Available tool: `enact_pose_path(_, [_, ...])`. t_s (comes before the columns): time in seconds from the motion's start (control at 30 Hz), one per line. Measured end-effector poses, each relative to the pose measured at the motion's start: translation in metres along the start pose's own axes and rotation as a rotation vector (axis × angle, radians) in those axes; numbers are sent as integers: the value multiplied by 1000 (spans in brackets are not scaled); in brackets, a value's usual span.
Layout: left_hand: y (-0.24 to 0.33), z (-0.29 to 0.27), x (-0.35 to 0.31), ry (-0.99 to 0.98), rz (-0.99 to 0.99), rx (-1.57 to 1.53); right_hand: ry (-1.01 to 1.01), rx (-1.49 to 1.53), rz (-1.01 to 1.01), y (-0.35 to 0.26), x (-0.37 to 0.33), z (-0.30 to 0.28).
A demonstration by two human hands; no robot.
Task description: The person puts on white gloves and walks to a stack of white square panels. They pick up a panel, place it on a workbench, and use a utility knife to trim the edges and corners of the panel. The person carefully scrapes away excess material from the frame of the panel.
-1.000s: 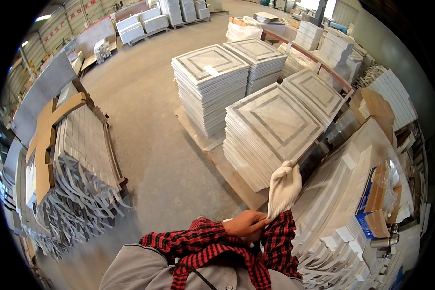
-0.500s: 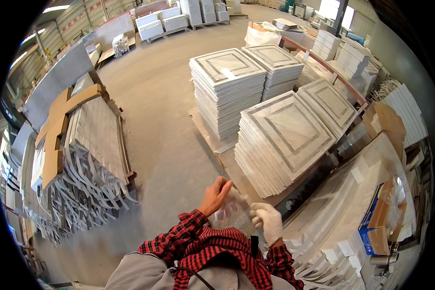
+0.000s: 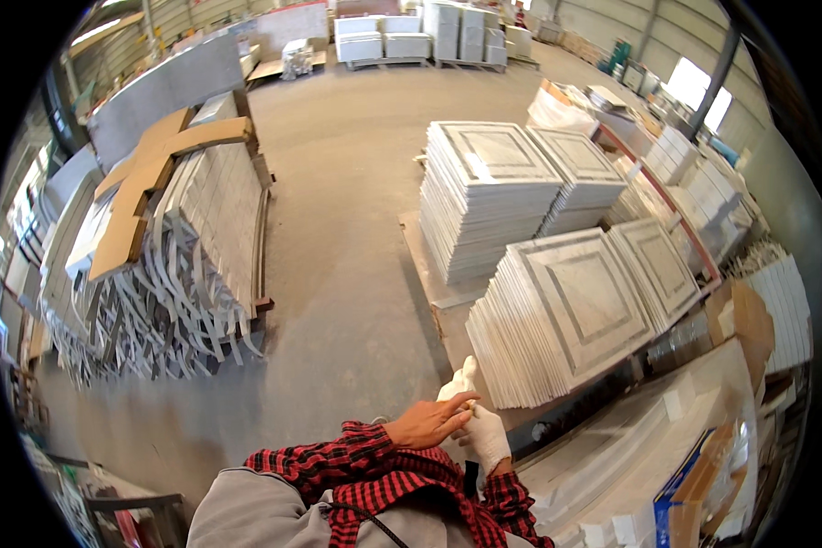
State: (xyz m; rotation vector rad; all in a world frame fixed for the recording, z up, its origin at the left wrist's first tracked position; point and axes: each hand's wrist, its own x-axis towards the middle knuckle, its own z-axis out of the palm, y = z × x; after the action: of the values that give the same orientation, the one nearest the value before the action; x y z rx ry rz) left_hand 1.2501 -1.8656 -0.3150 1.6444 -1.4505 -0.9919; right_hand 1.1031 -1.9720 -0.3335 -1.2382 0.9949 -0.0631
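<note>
My bare left hand (image 3: 429, 422) reaches across from the left with its fingers stretched out, their tips against my right hand. A white work glove covers my right hand (image 3: 486, 437), whose fingers are curled. A second white glove (image 3: 458, 382) sticks up just beyond both hands, its lower end gripped in the right hand; the exact grip is partly hidden by the left fingers. Both forearms wear red-and-black checked sleeves. Right beyond the hands stands a stack of square pale stone panels (image 3: 589, 310) with grey inlaid frames.
More panel stacks (image 3: 493, 160) stand behind on a wooden pallet (image 3: 452, 320). Strapped stone slabs (image 3: 215, 215) with brown cardboard (image 3: 160, 173) on top flank the aisle at left. To the right, a blue-and-brown carton (image 3: 690, 484) sits on pale stone pieces. Grey floor (image 3: 338, 274) runs between.
My hands have come together; the left moved right to meet the right hand. The second glove, blurred between the hands before, now points up beyond them. The view has shifted left.
</note>
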Motion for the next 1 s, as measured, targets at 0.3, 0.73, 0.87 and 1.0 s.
enact_pose_path(0.3, [-90, -21, -46, 146, -156, -534, -85, -692, -163, -27, 50, 72])
enact_pose_path(0.73, [-141, -203, -222, 979, -463, -69, -405, -900, -463, -76, 170, 389])
enact_pose_path(0.87, [-173, -218, -288, 1258, -675, 80, -582, -1030, -953, -100, 153, 488])
enact_pose_path(1.0, [-231, -213, -344, 1059, -1053, 84, -926, -1046, -1300, -93, 135, 569])
